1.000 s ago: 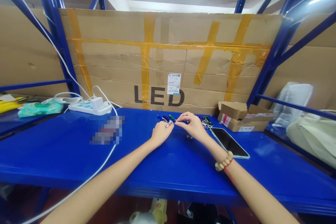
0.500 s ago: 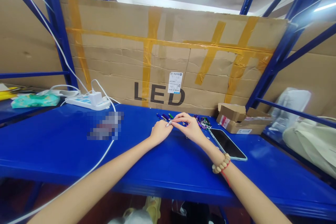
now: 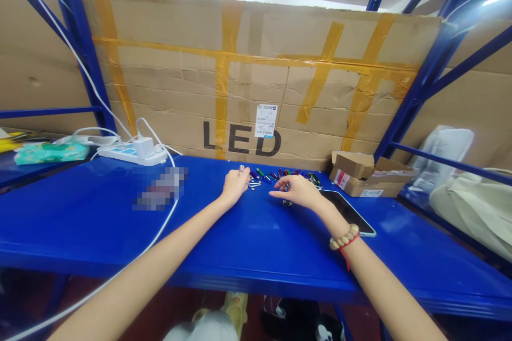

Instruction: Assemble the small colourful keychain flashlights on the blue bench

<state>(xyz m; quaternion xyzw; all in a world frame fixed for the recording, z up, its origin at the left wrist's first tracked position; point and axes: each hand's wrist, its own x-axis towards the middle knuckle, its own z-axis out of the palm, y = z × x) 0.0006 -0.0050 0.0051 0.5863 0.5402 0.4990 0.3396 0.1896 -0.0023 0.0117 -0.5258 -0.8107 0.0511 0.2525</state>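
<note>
My left hand (image 3: 235,189) is closed around a small silvery cylinder (image 3: 241,169), whose end sticks up above the fingers. Just right of that hand lie small silvery metal pieces (image 3: 254,184). My right hand (image 3: 301,190) hovers over the blue table with thumb and fingers apart, and nothing shows plainly between them. Below its fingers is a small dark, shiny part (image 3: 287,203). Behind both hands, several small blue, purple, green and red tube-shaped pieces (image 3: 276,175) lie in a loose row. The right hand partly hides some of them.
A phone (image 3: 348,212) lies beside my right wrist, in front of an open cardboard box (image 3: 366,184). To the left sit a white power strip (image 3: 120,153) with a charger and a long white cable (image 3: 170,219). A large cardboard sheet (image 3: 180,90) stands at the back.
My hands have separated. The left has moved slightly left with the silvery cylinder; the right has released its pinch on it and shifted right, fingers spreading. The view has tilted slightly.
</note>
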